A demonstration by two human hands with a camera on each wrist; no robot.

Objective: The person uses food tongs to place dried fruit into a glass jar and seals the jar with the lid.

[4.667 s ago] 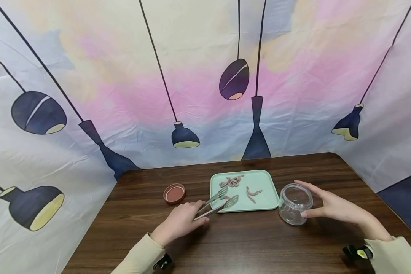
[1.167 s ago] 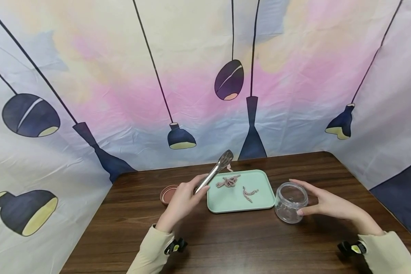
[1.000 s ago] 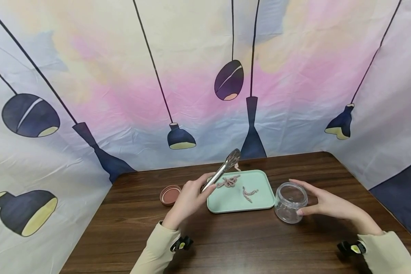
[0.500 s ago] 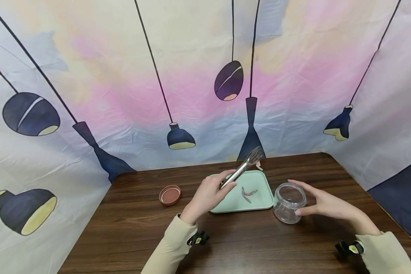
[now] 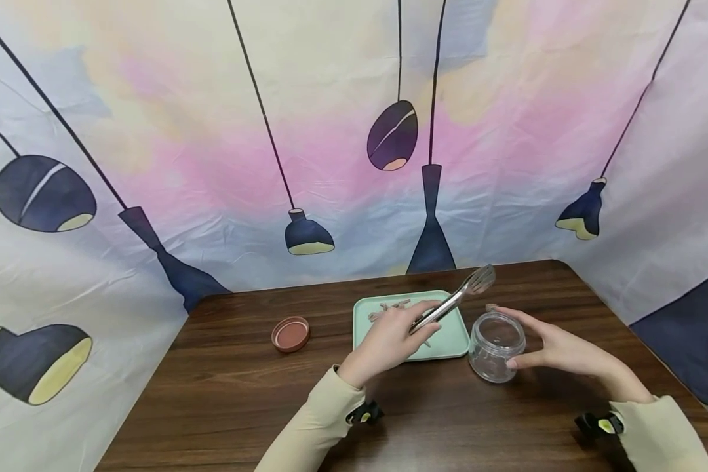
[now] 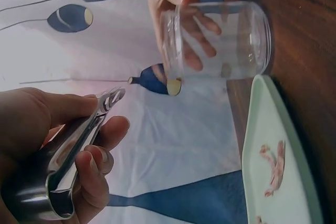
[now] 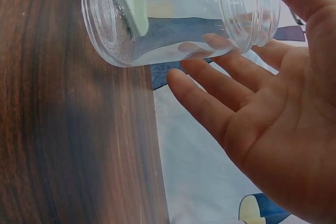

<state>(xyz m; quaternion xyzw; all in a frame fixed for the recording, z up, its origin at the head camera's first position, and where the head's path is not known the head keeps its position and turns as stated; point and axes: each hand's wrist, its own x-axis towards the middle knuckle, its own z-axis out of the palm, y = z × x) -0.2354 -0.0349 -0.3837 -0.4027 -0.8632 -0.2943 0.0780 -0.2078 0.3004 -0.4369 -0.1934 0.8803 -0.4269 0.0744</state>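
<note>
My left hand [image 5: 392, 339] grips metal tongs [image 5: 448, 305] above the green tray [image 5: 455, 341]. Their slotted tips reach past the tray's right side, up near the jar. Whether the tips still pinch a strip is unclear; a small pinkish bit beside my right fingertips is hard to make out. With thumb and fingers round its upper part, my right hand [image 5: 572, 357] holds a clear, open jar [image 5: 493, 364] upright on the table. Pinkish, twisted meat-like strips [image 6: 278, 169] lie on the tray, partly hidden by my left hand in the head view.
A reddish-brown screw lid [image 5: 290, 335] lies inside up on the dark wooden table [image 5: 230, 380], left of the tray. Behind the table hangs a cloth [image 5: 354, 131] printed with lamps.
From the tray's left side, my left hand has lifted the tongs and carried them rightward, a strip hanging from the tips in earlier frames. My right hand and the jar have stayed in place.
</note>
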